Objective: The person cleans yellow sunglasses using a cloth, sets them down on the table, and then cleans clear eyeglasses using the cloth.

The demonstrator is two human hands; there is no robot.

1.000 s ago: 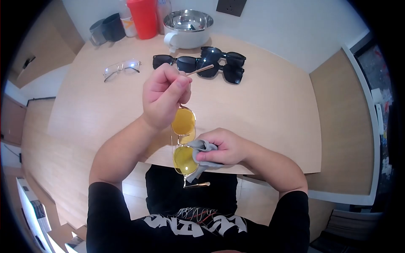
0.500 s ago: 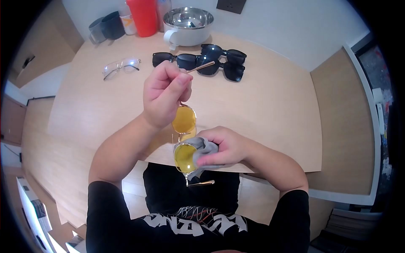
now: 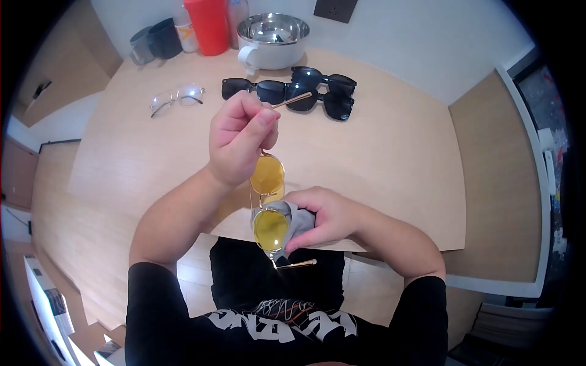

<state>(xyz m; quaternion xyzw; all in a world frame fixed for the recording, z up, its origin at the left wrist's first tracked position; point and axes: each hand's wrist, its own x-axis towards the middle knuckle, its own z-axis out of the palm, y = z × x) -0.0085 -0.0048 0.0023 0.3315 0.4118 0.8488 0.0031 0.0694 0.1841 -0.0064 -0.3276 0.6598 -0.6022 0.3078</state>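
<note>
The chief risk, as I judge it, is a bent hinge: the left hand (image 3: 242, 139) is closed near one end of the glasses (image 3: 268, 175), so a firm push from the right hand (image 3: 325, 215) at the other end would lever the thin frame. A loose pinch could also let the glasses twist or drop, perhaps past the desk (image 3: 397, 165) edge, since their lower end hangs there. The lower arm (image 3: 298, 264) sticks out unheld below the right hand and could snag on the shirt (image 3: 278, 332) or the cloth (image 3: 300, 222). A bare fingertip slipping off the cloth might smear the lens.

The glasses hang below the left hand, one arm poking out past its fingers, with the upper yellow lens just under the fist. The lower lens sits beside the right hand, on its left, with the cloth behind it and along its side. The right hand grips the bunched cloth; whether its hidden fingers also pinch the lens, I cannot tell.

Beyond the left hand lie the sunglasses (image 3: 337, 106); beyond it and to its left, the clear glasses (image 3: 177, 97).
</note>
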